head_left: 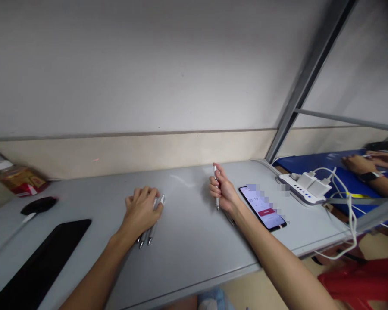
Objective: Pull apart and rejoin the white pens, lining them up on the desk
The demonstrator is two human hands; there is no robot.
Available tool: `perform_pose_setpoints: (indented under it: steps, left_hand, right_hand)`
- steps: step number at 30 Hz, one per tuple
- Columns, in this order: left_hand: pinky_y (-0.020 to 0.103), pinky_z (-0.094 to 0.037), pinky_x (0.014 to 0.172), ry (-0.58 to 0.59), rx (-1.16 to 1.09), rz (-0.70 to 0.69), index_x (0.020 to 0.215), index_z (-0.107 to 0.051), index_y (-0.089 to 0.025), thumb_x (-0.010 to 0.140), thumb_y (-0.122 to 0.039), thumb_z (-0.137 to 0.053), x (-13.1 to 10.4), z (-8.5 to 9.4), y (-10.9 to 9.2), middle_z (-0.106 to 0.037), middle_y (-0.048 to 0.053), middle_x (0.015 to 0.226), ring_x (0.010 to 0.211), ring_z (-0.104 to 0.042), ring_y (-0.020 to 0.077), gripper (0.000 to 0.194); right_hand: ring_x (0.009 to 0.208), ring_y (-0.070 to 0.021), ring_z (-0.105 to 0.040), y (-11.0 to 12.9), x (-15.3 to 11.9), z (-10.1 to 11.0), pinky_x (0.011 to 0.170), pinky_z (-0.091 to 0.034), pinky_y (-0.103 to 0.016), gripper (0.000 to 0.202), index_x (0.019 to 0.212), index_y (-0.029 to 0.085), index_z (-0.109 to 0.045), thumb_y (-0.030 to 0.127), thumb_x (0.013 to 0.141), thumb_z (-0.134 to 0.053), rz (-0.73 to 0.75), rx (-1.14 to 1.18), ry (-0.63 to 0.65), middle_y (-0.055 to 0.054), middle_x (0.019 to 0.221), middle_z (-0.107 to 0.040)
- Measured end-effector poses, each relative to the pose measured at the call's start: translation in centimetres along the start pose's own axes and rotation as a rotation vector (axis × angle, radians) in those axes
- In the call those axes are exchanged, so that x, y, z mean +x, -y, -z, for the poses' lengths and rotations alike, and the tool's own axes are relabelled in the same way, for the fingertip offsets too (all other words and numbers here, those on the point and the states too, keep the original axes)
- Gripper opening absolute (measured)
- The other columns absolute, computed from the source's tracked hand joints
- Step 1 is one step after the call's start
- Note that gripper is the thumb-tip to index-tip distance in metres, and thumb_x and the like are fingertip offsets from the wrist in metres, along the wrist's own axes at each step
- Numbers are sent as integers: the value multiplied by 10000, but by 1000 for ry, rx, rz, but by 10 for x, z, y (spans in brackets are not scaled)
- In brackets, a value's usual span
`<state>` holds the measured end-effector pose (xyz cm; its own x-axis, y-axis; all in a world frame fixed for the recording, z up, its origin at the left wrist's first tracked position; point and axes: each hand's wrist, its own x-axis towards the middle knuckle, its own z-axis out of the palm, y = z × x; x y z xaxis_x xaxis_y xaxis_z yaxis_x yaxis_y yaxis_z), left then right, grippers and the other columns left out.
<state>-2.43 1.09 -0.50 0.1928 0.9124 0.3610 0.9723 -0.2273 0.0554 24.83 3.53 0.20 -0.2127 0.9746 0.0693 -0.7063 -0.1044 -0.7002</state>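
Note:
On the left half of the grey desk [187,241], my left hand [142,211] is closed over several silver-white pens [151,234]. Their metal tips point toward the front edge, and my palm and fingers hide much of their length. The thumb lies along the rightmost one. My right hand [224,189] is raised a little above the desk, fingers wrapped around a single white pen [217,203]. That pen stands nearly upright, tip down, with my thumb at its top end. Under the right wrist a dark, slim item is mostly covered.
A lit phone [261,209] lies right of my right hand, beside a white power strip [302,189] with plugs and cables. At left are a black keyboard-like slab [48,258], a black mouse [39,206] and a jar [21,178]. Another person's hands [364,165] work at a blue table.

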Motion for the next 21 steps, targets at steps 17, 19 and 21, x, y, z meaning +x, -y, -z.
perform_pose_setpoints:
  steps: [17, 19, 21]
  left_hand:
    - [445, -321, 799, 65, 30, -42, 977, -567, -202, 873, -360, -438, -3, -3, -13, -612, 100, 1058, 1029, -459, 306, 230]
    - [446, -320, 796, 68, 21, -41, 972, -567, -201, 879, -363, -432, -3, -2, -14, -617, 99, 1052, 1032, -461, 309, 231]
    - [445, -319, 796, 65, 8, -38, 963, -570, -203, 884, -374, -429, -3, -1, -15, -621, 96, 1047, 1030, -465, 309, 235]
  right_hand:
    - [418, -51, -133, 9, 0, 3, 375, -68, -172, 300, 1115, 340, -475, 386, 861, -628, 11, -139, 51, 93, 586, -259]
    - [416, -52, -133, 9, 0, 3, 374, -65, -174, 295, 1095, 332, -469, 385, 856, -632, 13, -143, 44, 95, 583, -261]
    - [411, -52, -127, 10, 0, 3, 371, -60, -175, 275, 1045, 315, -465, 390, 847, -639, 15, -142, 30, 98, 572, -259]
